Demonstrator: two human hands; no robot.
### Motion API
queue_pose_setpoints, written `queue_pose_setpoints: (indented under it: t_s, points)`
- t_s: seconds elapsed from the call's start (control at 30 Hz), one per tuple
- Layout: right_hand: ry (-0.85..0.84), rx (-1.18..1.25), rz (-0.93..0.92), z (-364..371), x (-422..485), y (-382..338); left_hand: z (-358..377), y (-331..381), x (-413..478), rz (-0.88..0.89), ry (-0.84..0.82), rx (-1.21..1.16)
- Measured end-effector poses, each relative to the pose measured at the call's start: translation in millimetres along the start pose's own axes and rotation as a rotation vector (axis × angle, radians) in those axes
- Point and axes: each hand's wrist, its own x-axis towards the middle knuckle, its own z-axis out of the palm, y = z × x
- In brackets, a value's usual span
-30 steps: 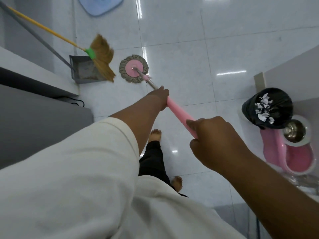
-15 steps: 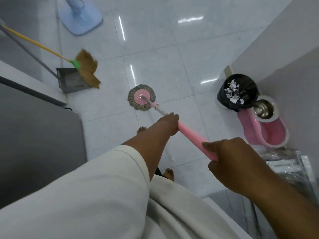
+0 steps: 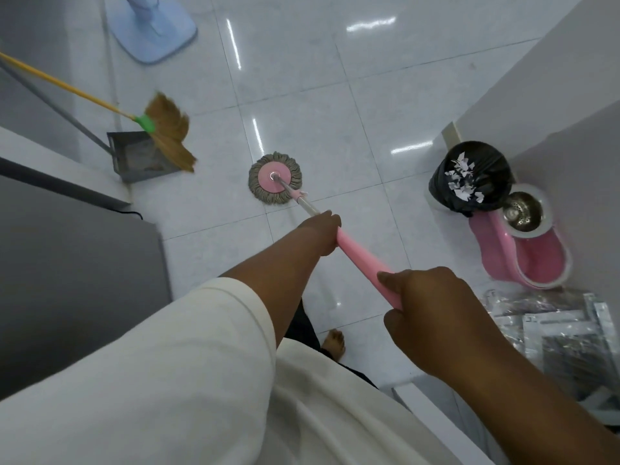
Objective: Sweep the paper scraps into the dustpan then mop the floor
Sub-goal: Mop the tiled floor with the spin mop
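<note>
I hold a mop by its pink handle [image 3: 360, 256]. My left hand [image 3: 318, 232] grips the handle's lower end, where the metal shaft begins. My right hand [image 3: 429, 313] grips the handle's upper end, close to my body. The round mop head [image 3: 275, 177], pink disc ringed with grey strands, lies flat on the white tiled floor [image 3: 318, 122]. A straw broom [image 3: 167, 132] with a yellow stick leans over a grey dustpan [image 3: 141, 157] at the left. White paper scraps [image 3: 463, 179] lie inside a black-lined bin [image 3: 469, 177] at the right.
A pink spin-mop bucket [image 3: 526, 250] with a steel basket stands beside the bin against the right wall. Silvery plastic packets [image 3: 553, 333] lie lower right. A grey cabinet [image 3: 73, 273] fills the left side. A pale blue fan base [image 3: 154, 28] sits top left. My bare foot [image 3: 333, 344] is below the handle.
The mop head has slid away from the dustpan, to the right and toward me, over the tiles. Both hands keep their grip on the handle. The view has shifted, showing more of the bucket.
</note>
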Motion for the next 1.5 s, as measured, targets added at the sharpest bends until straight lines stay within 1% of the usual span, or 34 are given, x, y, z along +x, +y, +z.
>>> queue_pose_setpoints:
  t_s: [0.1, 0.27, 0.43, 0.57, 0.67, 0.8, 0.93, 1.07, 1.17, 1.27, 1.4, 1.5]
  points:
    - [0.01, 0.041, 0.019, -11.5, 39.5, -16.2, -27.2, -28.6, 24.6, -0.015, 0.012, 0.004]
    - [0.022, 0.101, -0.02, -28.6, 115.4, -53.8, -77.9, -85.0, 71.3, -0.039, 0.013, 0.006]
    - [0.035, 0.105, -0.037, -41.6, 189.3, -84.4, -129.8, -134.7, 111.5, -0.06, 0.007, 0.034]
    - [0.061, 0.099, -0.066, -44.6, 233.7, -95.6, -159.7, -157.8, 137.3, -0.13, 0.018, 0.04]
    - [0.074, 0.094, -0.057, -46.7, 243.6, -88.9, -166.0, -154.6, 148.0, -0.174, 0.026, 0.064]
    - [0.05, 0.097, -0.039, -47.7, 217.3, -67.4, -154.3, -124.1, 137.7, -0.169, 0.034, 0.056]
    - [0.009, 0.08, -0.018, -41.3, 162.4, -33.7, -121.1, -75.5, 109.0, -0.14, 0.006, 0.06]
    - [-0.008, 0.081, 0.045, -29.5, 91.5, 3.8, -73.5, -18.0, 72.8, -0.047, -0.037, 0.073]
    - [-0.014, 0.087, 0.073, -20.3, 37.6, 29.0, -38.5, 24.5, 48.0, -0.011, -0.059, 0.078]
    - [-0.018, 0.09, 0.091, -10.2, -5.8, 50.0, -9.1, 58.7, 27.3, 0.054, -0.075, 0.126]
    - [-0.016, 0.087, 0.103, -4.7, -42.0, 70.2, 15.8, 87.0, 11.2, 0.09, -0.069, 0.129]
    - [-0.012, 0.083, 0.106, -1.6, -49.3, 73.0, 23.6, 92.5, 9.0, 0.087, -0.073, 0.13]
